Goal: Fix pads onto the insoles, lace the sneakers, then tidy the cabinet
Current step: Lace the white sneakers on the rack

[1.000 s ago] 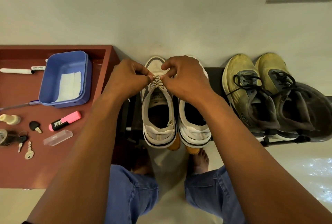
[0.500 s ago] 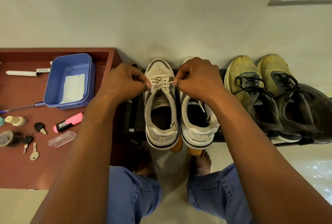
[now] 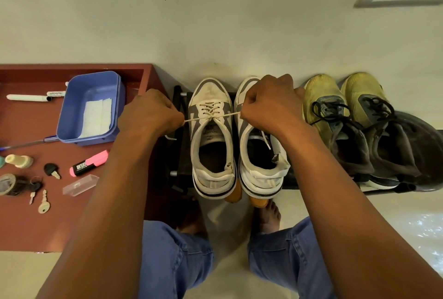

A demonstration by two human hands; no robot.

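Observation:
Two white-and-grey sneakers stand side by side on a black shoe rack [image 3: 178, 155], toes to the wall. The left sneaker [image 3: 212, 140] has its white lace [image 3: 211, 116] threaded and crossed over the tongue. My left hand [image 3: 151, 116] pinches one lace end left of the shoe. My right hand [image 3: 268, 104] pinches the other end above the right sneaker [image 3: 260, 167]. The lace runs taut and level between both fists. A loose lace tip hangs below each hand.
A red-brown cabinet top [image 3: 21, 222] at left holds a blue tub [image 3: 91, 107] with white pads, a pink highlighter [image 3: 90, 162], pens, keys, tape and a clear case. Yellow-green running shoes [image 3: 335, 116] with black laces fill the rack's right end. My bare feet and jeans are below.
My hands have drawn apart sideways from the middle of the left sneaker, pulling the lace ends out until the lace is stretched tight across the shoe.

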